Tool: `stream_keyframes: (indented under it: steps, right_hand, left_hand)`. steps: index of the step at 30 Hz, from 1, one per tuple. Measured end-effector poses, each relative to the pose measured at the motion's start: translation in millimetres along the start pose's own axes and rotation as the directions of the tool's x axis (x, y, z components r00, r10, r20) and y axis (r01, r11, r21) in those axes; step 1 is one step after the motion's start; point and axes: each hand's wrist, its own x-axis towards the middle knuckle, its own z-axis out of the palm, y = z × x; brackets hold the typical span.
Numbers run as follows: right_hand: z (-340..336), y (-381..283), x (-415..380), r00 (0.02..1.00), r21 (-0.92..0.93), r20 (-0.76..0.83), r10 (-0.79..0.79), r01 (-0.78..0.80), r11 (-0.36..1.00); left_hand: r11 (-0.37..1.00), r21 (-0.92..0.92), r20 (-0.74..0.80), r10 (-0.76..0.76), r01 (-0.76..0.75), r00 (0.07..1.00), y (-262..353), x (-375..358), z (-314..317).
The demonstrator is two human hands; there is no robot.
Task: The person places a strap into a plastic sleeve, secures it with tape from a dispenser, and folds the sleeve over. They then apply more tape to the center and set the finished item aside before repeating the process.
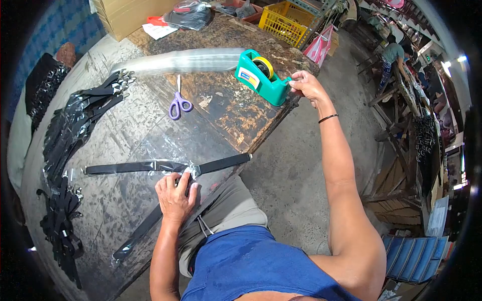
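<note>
A pair of black suspenders (226,163) lies across the table near its front edge, partly in clear plastic. My left hand (174,197) grips it where the straps meet, fingers bent and the index fingertip on the shiny plastic. Another strap runs out below that hand towards the lower left. At the far right corner, my right hand (307,86) pinches the tape end at the cutter of a green tape dispenser (273,89). A yellow-cored roll sits in the dispenser. Purple-handled scissors (179,104) lie between the dispenser and the suspenders, blades pointing away.
Piles of black suspenders (75,128) line the table's left side. A stack of clear plastic sleeves (186,60) lies left of the dispenser. Behind are a cardboard box (123,17) and a yellow crate (285,24). Another person (393,55) bends over a bench at far right.
</note>
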Motion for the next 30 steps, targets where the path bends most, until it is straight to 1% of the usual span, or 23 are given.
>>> stream_keyframes:
  steps: [4, 6, 10, 12, 13, 14, 15, 16, 17, 18, 20, 22, 24, 26, 27, 28, 30]
  right_hand:
    - [1, 4, -5, 1.0, 0.041, 0.006, 0.024, -0.024, 0.999]
    - [-1, 5, -5, 0.997, 0.063, 0.038, 0.072, -0.074, 0.995]
    - [-1, 13, -3, 0.996, 0.058, 0.058, 0.069, -0.073, 0.996]
    - [3, 17, -4, 0.999, 0.033, 0.038, -0.028, 0.027, 0.999]
    - [3, 22, 3, 0.999, 0.035, 0.039, -0.027, 0.025, 0.999]
    - [2, 29, 13, 0.992, -0.176, 0.004, -0.123, 0.122, 0.977]
    - [0, 34, 18, 0.975, -0.381, -0.008, -0.224, 0.204, 0.902]
    - [-3, 41, 16, 0.976, -0.375, 0.001, -0.219, 0.204, 0.904]
    - [-7, 49, 12, 0.967, -0.628, -0.067, -0.244, 0.149, 0.764]
    - [-4, 57, 12, 0.95, -0.821, -0.107, -0.293, 0.082, 0.565]
    - [3, 63, -8, 0.895, -0.719, -0.143, -0.423, 0.2, 0.666]
    - [16, 60, -39, 0.955, -0.473, -0.064, -0.288, 0.225, 0.852]
    - [48, 47, -80, 0.968, -0.19, 0.019, -0.249, 0.248, 0.95]
    - [82, 32, -120, 0.962, -0.048, 0.091, -0.256, 0.261, 0.964]
    - [98, 32, -134, 0.956, 0.061, 0.144, -0.257, 0.25, 0.966]
    - [110, 31, -145, 0.935, 0.046, 0.224, -0.276, 0.273, 0.961]
    - [138, 11, -172, 0.893, 0.136, 0.369, -0.259, 0.224, 0.965]
  left_hand:
    - [1.0, 0.017, -0.011, 0.004, -0.004, 1.0, 1, 1, 0]
    - [1.0, 0.015, -0.013, 0.007, -0.007, 1.0, -1, 0, 1]
    - [1.0, 0.012, -0.01, 0.003, -0.003, 1.0, -1, 0, 2]
    - [1.0, 0.007, -0.01, 0.003, -0.003, 1.0, -2, -1, 2]
    - [1.0, 0.001, -0.01, 0.004, -0.004, 1.0, -2, -1, 2]
    - [1.0, 0.004, -0.006, 0.002, -0.002, 1.0, -2, -1, 2]
    - [1.0, 0.006, -0.006, 0.004, -0.004, 1.0, -1, 0, 2]
    - [1.0, 0.011, -0.004, 0.001, -0.001, 1.0, 0, 0, 1]
    - [1.0, 0.012, -0.014, -0.002, 0.002, 1.0, 0, 0, 0]
    - [0.999, -0.034, 0.008, -0.036, 0.036, 0.999, 2, 0, -1]
    - [1.0, -0.028, -0.002, -0.012, 0.012, 1.0, -3, -3, 3]
    - [1.0, -0.022, -0.011, -0.005, 0.005, 1.0, -4, -3, 1]
    - [0.999, -0.041, -0.025, -0.011, 0.01, 1.0, -4, -4, 3]
    - [0.998, -0.067, -0.066, -0.005, 0.001, 0.998, -5, -4, 3]
    - [0.998, -0.063, -0.074, 0.002, -0.006, 0.997, -5, -3, 2]
    - [0.998, -0.06, -0.073, -0.001, -0.003, 0.997, -6, -4, 2]
    - [0.997, -0.08, -0.093, 0.006, -0.014, 0.996, -6, -4, 2]
